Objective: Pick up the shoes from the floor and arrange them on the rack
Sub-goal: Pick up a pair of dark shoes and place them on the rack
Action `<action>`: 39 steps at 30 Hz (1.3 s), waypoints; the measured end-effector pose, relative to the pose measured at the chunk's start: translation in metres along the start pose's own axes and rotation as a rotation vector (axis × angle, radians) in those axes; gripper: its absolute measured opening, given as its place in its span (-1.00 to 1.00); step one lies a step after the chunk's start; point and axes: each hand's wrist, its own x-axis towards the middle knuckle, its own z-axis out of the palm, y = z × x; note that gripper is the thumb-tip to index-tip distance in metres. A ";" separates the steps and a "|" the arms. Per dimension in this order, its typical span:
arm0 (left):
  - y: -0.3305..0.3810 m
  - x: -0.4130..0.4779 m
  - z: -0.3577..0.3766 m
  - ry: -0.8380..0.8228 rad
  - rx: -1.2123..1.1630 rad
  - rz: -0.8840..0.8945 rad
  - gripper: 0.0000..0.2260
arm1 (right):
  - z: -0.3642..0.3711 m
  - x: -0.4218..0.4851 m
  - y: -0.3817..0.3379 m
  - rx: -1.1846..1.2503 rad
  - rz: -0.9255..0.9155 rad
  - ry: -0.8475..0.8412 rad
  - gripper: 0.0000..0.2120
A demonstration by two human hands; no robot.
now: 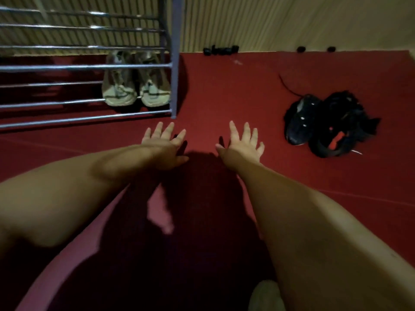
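The left hand (165, 144) and the right hand (243, 142) both reach forward with fingers straight and spread, holding nothing, over the red floor (224, 86) just in front of the rack's front right corner. The left hand is the one nearer the rack (85, 68), close to its corner post, and the right hand is a little further out to the rack's right. Inside the rack, at its right end and low down, a pair of pale shoes (134, 86) sits side by side with toes toward the person. They look placed on a lower tier, though the bars in front make it hard to be sure they are off the floor. Well to the right of the rack, a pair of black shoes (325, 124) lies on the floor, touching each other and out of line. I judge the task about half done: one pair is stowed, and the black pair is yet to be picked up and set beside it. Some small dark things (221, 50) lie by the wall beyond the rack.
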 end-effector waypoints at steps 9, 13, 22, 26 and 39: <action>0.116 0.050 -0.009 -0.040 -0.035 0.057 -0.25 | -0.027 0.018 0.102 0.152 0.238 0.012 -0.28; 0.158 0.070 0.024 -0.094 -0.015 0.095 -0.25 | -0.024 0.029 0.153 0.255 0.369 0.022 -0.28; 0.212 0.140 0.069 -0.221 -0.186 -0.216 -0.09 | -0.028 0.093 0.244 0.381 0.557 0.143 -0.13; 0.220 0.148 0.073 -0.180 -0.233 -0.273 0.02 | -0.032 0.134 0.271 0.357 0.631 0.170 -0.03; 0.221 0.149 0.066 -0.244 -0.208 -0.276 -0.01 | 0.009 0.135 0.284 0.271 0.599 0.372 -0.16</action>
